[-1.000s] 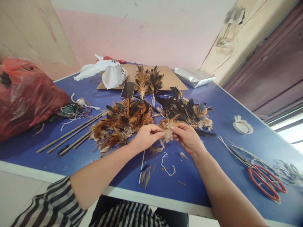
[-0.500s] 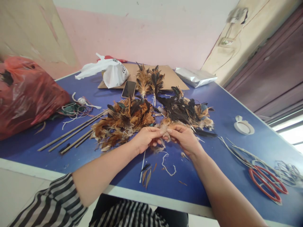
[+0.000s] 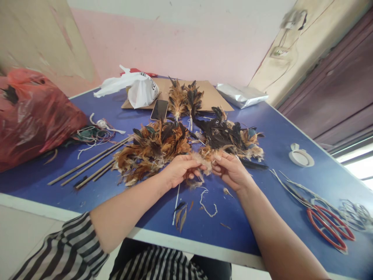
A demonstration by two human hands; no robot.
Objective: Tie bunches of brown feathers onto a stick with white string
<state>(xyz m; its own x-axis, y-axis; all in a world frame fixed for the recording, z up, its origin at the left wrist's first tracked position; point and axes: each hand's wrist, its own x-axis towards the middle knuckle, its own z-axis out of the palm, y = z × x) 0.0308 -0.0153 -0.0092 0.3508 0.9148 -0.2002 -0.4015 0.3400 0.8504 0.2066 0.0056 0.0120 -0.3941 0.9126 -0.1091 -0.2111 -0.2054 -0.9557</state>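
My left hand pinches a small tuft of pale, fluffy feathers between thumb and fingers. A short way to its right, my right hand is closed with thumb and fingertips on a light brown feather. Just beyond the left hand lies a heap of brown feathers. Behind the right hand is a heap of black feathers. Two tied feather bunches lie at the back. Loose feathers and a white string rest on the table in front of the hands.
A red plastic bag fills the left side, with thin sticks beside it. Red-handled scissors and a tape roll lie at right. Farther back are a phone, a white bag, cardboard and a silver packet.
My hands have moved apart slightly, the right one shifting to the right. Both were together on the pale tuft; now a gap with wisps of feather shows between them.
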